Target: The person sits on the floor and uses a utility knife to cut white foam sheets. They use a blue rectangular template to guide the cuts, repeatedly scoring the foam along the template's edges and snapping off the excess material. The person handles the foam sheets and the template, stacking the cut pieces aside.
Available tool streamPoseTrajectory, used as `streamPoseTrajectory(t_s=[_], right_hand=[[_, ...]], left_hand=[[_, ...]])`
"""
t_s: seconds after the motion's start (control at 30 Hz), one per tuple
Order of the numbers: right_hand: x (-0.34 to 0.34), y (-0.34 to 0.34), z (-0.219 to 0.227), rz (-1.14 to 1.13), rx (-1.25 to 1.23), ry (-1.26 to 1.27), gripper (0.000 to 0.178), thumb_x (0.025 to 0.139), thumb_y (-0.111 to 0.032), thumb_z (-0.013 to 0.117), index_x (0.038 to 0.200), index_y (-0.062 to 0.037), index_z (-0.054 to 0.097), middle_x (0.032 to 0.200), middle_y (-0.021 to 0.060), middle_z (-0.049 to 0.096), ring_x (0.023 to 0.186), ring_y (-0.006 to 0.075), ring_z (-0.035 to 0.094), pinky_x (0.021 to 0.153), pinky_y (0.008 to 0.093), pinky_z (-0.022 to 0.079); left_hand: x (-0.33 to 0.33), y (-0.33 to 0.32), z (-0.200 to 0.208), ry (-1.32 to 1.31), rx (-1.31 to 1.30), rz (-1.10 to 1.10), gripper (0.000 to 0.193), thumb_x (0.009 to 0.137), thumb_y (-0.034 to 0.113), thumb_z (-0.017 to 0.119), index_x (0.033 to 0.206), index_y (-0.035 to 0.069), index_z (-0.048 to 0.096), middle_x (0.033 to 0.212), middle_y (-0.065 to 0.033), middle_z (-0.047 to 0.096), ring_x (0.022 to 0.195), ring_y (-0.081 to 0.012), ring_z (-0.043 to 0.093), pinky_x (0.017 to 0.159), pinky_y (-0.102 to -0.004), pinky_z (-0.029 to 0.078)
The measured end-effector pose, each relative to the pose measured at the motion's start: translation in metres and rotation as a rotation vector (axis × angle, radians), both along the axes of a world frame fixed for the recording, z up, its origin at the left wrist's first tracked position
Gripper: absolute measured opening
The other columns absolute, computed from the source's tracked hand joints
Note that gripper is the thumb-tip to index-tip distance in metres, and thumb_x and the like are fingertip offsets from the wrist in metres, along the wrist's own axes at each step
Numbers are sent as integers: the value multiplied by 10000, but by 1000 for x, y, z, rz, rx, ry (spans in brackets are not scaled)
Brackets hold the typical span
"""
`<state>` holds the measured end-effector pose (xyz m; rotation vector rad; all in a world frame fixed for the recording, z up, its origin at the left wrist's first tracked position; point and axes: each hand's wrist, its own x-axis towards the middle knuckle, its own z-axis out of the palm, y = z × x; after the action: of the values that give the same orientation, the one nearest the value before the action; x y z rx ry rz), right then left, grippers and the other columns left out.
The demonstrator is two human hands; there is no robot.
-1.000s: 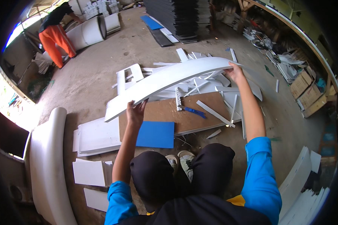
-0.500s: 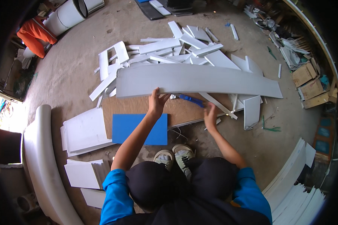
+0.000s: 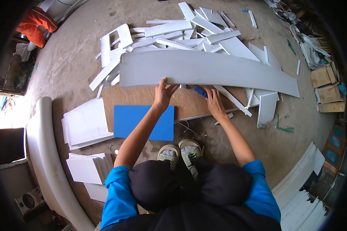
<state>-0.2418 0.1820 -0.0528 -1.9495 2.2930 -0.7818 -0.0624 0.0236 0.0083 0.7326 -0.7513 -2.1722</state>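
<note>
A long white foam-like strip lies across a brown wooden board, its near edge towards me. My left hand has its thumb and fingers at that near edge, gripping it. Beside the same edge, further right, a slim blue tool lies low over the board. My right hand closes its fingers on the right end of this tool. Part of the tool is hidden by the fingers, and its exact kind cannot be made out. A flat blue sheet rests on the board's near left part.
White offcuts are heaped behind the strip. Stacked white sheets and smaller white panels sit on the left, near a long white roll. Cardboard boxes stand far right; white strips lie near right.
My right hand has reached in and taken hold of the blue tool, which it was just short of before. My left hand stays at the strip's edge. The whole view has shifted slightly.
</note>
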Motion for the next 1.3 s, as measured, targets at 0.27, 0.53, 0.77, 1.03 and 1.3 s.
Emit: streamPoseTrajectory(t_s=[0.27, 0.53, 0.77, 1.03, 1.3], right_hand=[[-11, 52, 15, -247, -98, 8, 384, 755, -12, 574, 1125, -33, 473, 1118, 140, 437, 1041, 331, 427, 875, 426, 374], [-58, 84, 0, -482, 26, 79, 505, 763, -59, 611, 1211, -21, 380, 1086, 169, 427, 1034, 342, 428, 877, 440, 366], [-58, 82, 7, -400, 68, 42, 507, 764, -12, 591, 1223, -32, 376, 1076, 174, 443, 1018, 342, 446, 870, 430, 374], [-59, 124, 32, -427, 172, -373, 522, 766, 61, 515, 1250, -54, 357, 1165, 219, 471, 1072, 371, 470, 873, 413, 389], [-70, 245, 43, -739, 37, -406, 517, 754, 100, 479, 1241, -40, 374, 1139, 189, 489, 1054, 309, 494, 895, 392, 376]], left_hand=[[8, -2, -38, -710, -656, -281, 688, 733, 347, 696, 1183, -80, 397, 1145, -218, 511, 1077, -314, 508, 904, -399, 429], [-38, 22, -60, -1429, -800, -134, 861, 624, 632, 638, 1120, -54, 485, 1081, -216, 525, 1048, -342, 469, 871, -494, 348], [-72, 27, -68, -1563, -937, -143, 809, 634, 624, 626, 1087, -37, 512, 1118, -186, 501, 1106, -317, 407, 897, -503, 300], [-33, 10, -21, -1353, -869, -502, 514, 688, 424, 659, 1007, 29, 580, 1007, -169, 590, 947, -310, 569, 793, -411, 464], [72, -16, 11, -1118, -1017, -259, 309, 739, 295, 633, 870, 15, 620, 861, -183, 631, 799, -315, 613, 740, -387, 480]])
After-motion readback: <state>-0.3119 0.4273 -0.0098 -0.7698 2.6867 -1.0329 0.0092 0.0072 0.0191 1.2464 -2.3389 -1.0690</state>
